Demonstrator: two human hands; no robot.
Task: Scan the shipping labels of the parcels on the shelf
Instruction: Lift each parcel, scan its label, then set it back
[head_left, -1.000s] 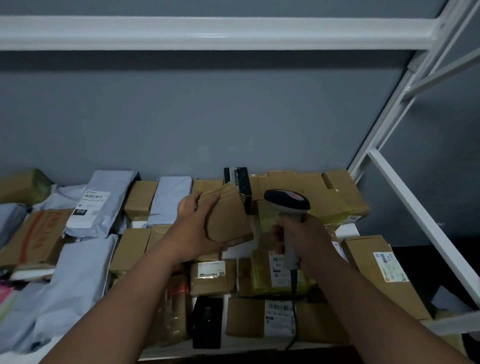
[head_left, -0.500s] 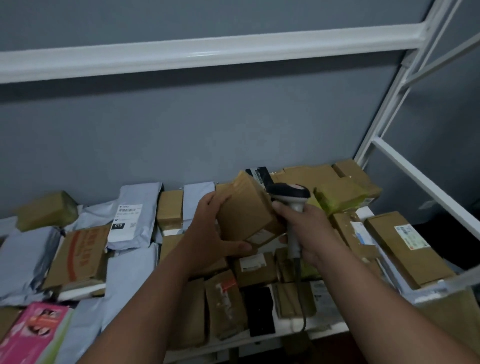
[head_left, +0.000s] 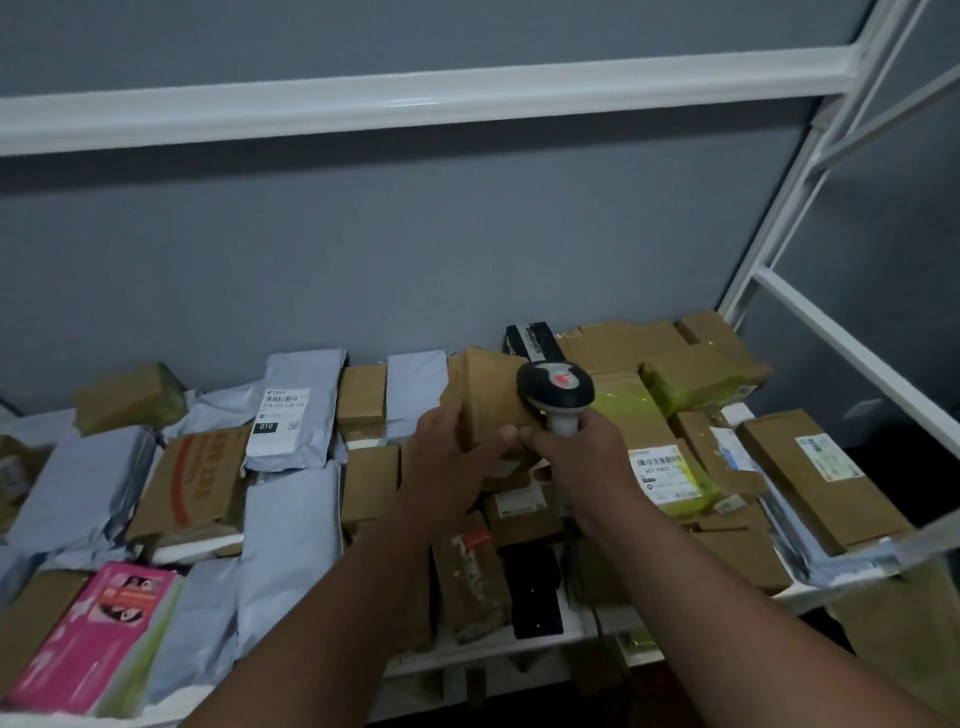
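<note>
The left hand (head_left: 447, 462) is gripping a brown box (head_left: 488, 400) lifted above the crowded shelf (head_left: 519, 644), fingers curling round its near edge. The right hand (head_left: 582, 457) is clutching the scanner (head_left: 555, 387) right against it, its head covering the box's face, so any label there is staying out of sight.

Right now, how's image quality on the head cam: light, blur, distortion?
Head view: dim and flat, with a dark shadow band under the upper shelf rail. Wide-angle bend curves that rail. Left hand and cardboard parcel are soft from motion blur. The label on the grey mailer is partly readable; the scanner shows a red glow.
</note>
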